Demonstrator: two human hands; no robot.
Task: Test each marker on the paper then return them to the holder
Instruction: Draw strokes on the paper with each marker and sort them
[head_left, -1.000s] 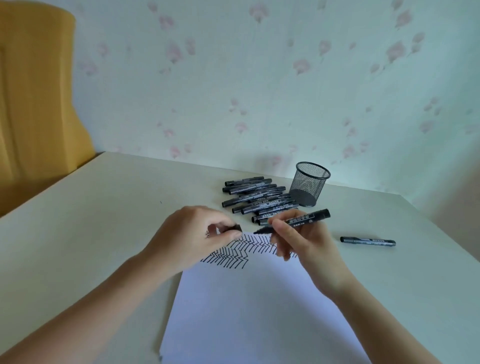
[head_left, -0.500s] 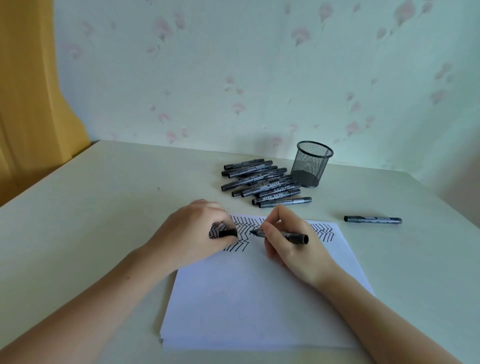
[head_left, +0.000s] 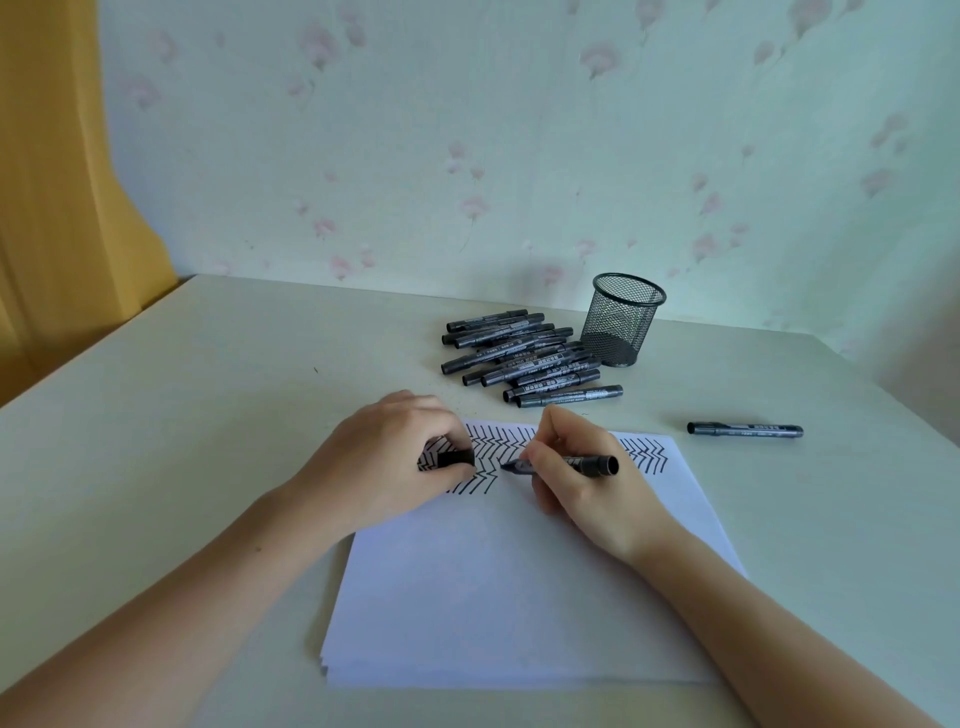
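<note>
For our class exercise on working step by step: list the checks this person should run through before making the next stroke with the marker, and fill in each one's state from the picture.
1. Cap off the marker: ok, the left hand holds it apart.
2. Marker gripped: ok, the right hand pinches it near the tip.
3. Tip over the paper: ok; whether it touches, cannot tell.
4. Blank room for a stroke: ok, most of the sheet below the zigzags is unmarked.
5. Mesh holder upright with its mouth open: ok.
6. Ink still flows: cannot tell.
</note>
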